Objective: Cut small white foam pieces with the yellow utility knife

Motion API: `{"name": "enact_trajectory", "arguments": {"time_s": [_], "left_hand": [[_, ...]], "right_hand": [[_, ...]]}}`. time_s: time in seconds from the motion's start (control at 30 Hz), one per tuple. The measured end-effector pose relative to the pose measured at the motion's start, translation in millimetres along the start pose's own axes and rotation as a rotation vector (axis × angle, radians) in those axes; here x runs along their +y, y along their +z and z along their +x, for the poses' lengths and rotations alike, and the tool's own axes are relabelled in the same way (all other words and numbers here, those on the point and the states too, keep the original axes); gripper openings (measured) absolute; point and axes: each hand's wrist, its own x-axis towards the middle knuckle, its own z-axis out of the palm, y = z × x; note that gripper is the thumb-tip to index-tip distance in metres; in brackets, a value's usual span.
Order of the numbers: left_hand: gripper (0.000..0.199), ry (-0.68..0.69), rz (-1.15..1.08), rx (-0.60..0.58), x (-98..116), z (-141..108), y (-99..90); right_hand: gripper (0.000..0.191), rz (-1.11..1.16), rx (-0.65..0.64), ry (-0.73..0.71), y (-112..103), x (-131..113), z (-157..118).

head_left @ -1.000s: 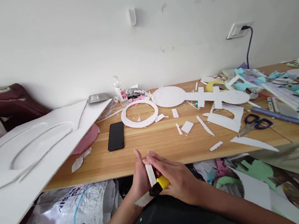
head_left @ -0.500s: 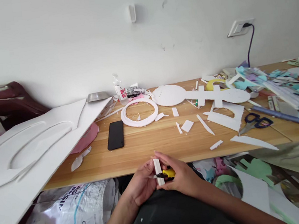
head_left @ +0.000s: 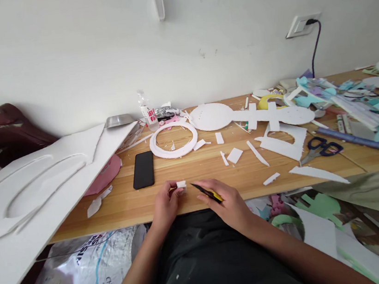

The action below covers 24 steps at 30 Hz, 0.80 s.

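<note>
Over the near side of a light wood-grained table (head_left: 179,169), we see a left hand (head_left: 165,205) with its thumb and fingers pinched on a small white foam block (head_left: 181,184), which juts rightward past the fingertips. Facing it, a right hand (head_left: 227,202) curls round a slim black-and-yellow craft knife (head_left: 211,193), the dark tip near the block but apart from it. We spot a black rectangular smartphone (head_left: 143,170) beyond the left hand, beside a flat white foam ring (head_left: 177,153).
</note>
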Motion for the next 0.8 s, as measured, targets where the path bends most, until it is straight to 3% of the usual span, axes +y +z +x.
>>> {"name": "enact_trajectory", "arguments": {"time_s": [0.1, 0.23, 0.43, 0.6, 0.7, 0.8], "left_hand": [[0.014, 0.035, 0.036, -0.016, 5, 0, -0.8], [0.024, 0.092, 0.199, -0.060, 8, -4, 4.8], [0.047, 0.196, 0.411, -0.159, 7, -12, 28.4], [0.041, 0.162, 0.402, -0.079, 15, -13, 42.9], [0.044, 0.204, 0.387, -0.058, 17, -16, 41.7], [0.058, 0.261, 0.372, 0.001, 18, -21, 37.5]], "right_hand": [[0.027, -0.038, -0.036, -0.086, 12, 0, 20], [0.018, -0.049, -0.057, -0.042, 26, 6, 41], [0.009, -0.117, -0.028, -0.013, 29, 14, 44], [0.008, -0.199, -0.034, 0.050, 22, 15, 46], [0.011, -0.189, -0.014, 0.144, 15, 17, 50], [0.020, 0.007, -0.010, 0.374, 10, 21, 52]]}}
